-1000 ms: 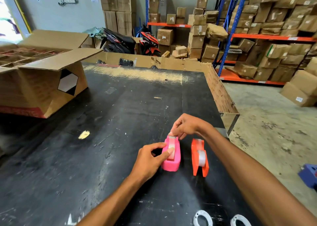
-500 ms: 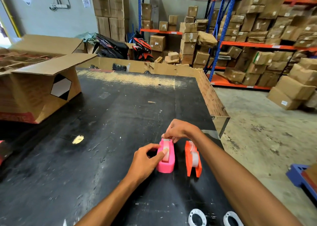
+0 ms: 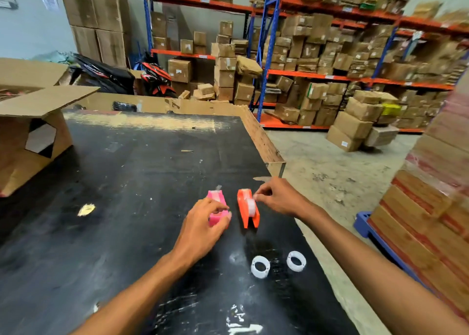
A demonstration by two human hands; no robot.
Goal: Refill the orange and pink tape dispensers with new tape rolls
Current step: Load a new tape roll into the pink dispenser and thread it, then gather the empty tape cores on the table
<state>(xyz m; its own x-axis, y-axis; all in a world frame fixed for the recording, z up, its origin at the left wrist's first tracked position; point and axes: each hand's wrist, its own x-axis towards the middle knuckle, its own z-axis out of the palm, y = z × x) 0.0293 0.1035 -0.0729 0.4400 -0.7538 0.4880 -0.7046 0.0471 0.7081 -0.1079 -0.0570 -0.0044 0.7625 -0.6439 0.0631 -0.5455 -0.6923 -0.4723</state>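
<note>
The pink tape dispenser (image 3: 216, 199) stands on the black table (image 3: 127, 182), with a clear roll in it and a tape end sticking up at its far tip. My left hand (image 3: 203, 229) covers its near end, fingers curled around the body. Just to its right stands the orange tape dispenser (image 3: 246, 216), also with a clear roll seated in it. My right hand (image 3: 278, 197) is beside the orange one, its thumb and forefinger pinched on the top of that roll. Two white empty tape cores (image 3: 260, 267) (image 3: 296, 261) lie nearer to me.
An open cardboard box (image 3: 33, 136) sits at the table's left. A cardboard wall (image 3: 261, 136) lines the far and right edges; the table's right edge runs just past the cores. Wrapped cartons (image 3: 431, 207) on a blue pallet (image 3: 365, 223) stand at right.
My right hand left the pink dispenser's far end and moved right onto the orange dispenser's roll. My left hand stays on the pink one. The view swung right and down.
</note>
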